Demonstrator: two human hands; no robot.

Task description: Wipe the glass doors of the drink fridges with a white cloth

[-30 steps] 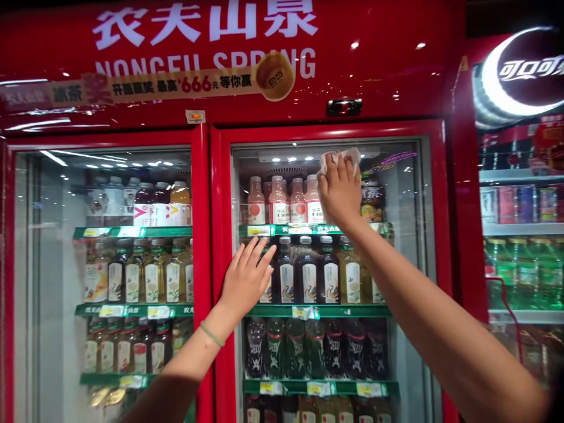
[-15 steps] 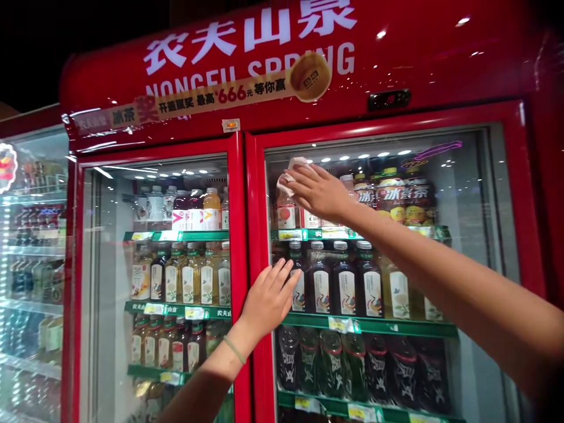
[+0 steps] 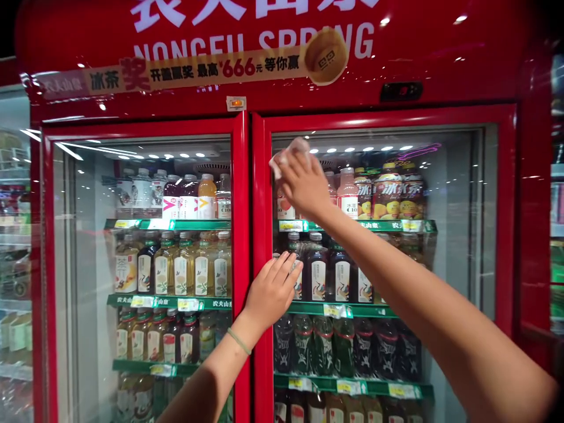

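My right hand [image 3: 308, 187] presses a crumpled white cloth [image 3: 294, 148] to the upper left corner of the right glass door [image 3: 458, 235]. Its fingers lie over the cloth, close to the red door frame [image 3: 263, 205]. Lower down, my left hand [image 3: 269, 292] rests flat with fingers stretched out, across that frame and the edge of the glass. A thin pale green band [image 3: 238, 341] circles the left wrist. Behind the glass, my right hand and forearm hide part of the upper rows of bottles.
The red drinks cooler has a second glass door [image 3: 83, 247] on the left. Green-edged shelves [image 3: 388, 388] carry rows of bottles [image 3: 317, 276]. Above the doors are a promotional strip [image 3: 176, 73], a small orange-lit switch [image 3: 237, 103] and a black device [image 3: 400, 91]. Another cooler [image 3: 15, 235] stands at the left.
The view has shifted closer and levelled out. My right hand and the cloth have moved slightly left and up on the glass, to the frame's corner. My left hand stays at its place.
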